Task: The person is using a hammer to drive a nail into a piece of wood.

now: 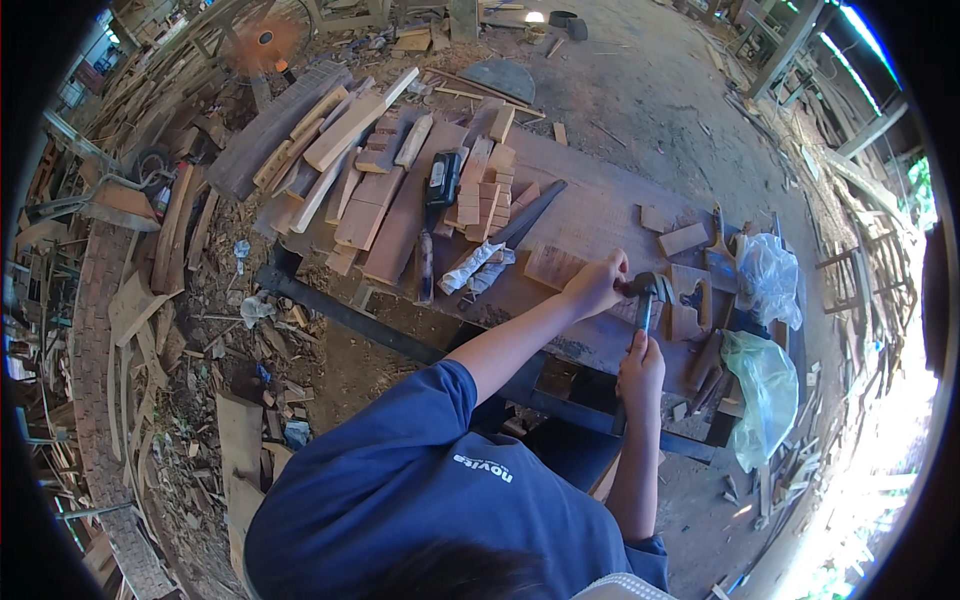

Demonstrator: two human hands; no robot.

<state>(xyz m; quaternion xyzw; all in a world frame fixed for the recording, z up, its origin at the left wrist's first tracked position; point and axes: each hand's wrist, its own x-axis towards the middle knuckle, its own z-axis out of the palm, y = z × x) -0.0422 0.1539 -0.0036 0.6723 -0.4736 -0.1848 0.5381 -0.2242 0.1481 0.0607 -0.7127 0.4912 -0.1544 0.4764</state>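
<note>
My right hand is wrapped round the handle of a claw hammer. The hammer stands with its dark metal head up, over the near right part of a wooden workbench. Close beside the hammer head, my left hand has its fingertips pinched together. Anything between those fingertips is too small or hidden to make out. Under and beside the left hand lies a flat reddish-brown board with lines across it. Right of the hammer is a shaped wooden piece with a cut-out, like a saw handle.
Planks and cut blocks cover the bench's left side, with a black boxy tool among them. Cloth-wrapped long tools lie mid-bench. A clear plastic bag and a green one sit at the right edge. Wood scraps litter the floor.
</note>
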